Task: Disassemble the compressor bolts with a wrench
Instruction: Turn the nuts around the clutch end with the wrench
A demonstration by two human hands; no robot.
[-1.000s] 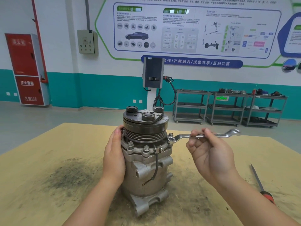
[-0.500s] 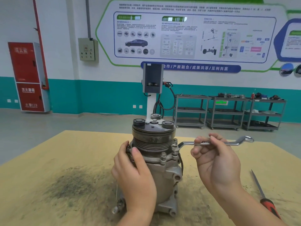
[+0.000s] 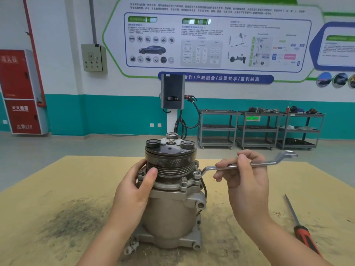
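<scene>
A grey metal compressor (image 3: pixel 172 214) stands upright on the wooden table (image 3: pixel 57 185), its dark pulley on top. Several flange bolts ring it below the pulley; one bolt (image 3: pixel 184 180) faces me at the front. My left hand (image 3: pixel 134 189) grips the compressor's left side, thumb on the pulley grooves. My right hand (image 3: pixel 244 173) pinches the shank of a silver ring wrench (image 3: pixel 269 163). The wrench's near ring sits over a bolt on the right of the flange, and its handle points right.
A red-handled screwdriver (image 3: pixel 303 233) lies on the table at the right. A dark sooty patch (image 3: pixel 73 221) stains the table on the left. Beyond the table stand a charging post (image 3: pixel 172 96) and grey shelf carts (image 3: pixel 259 129).
The compressor has been turned about its upright axis, so other bolts and lugs now face me. My left hand shifted from its side to its front left. The wrench stays on a right-side bolt.
</scene>
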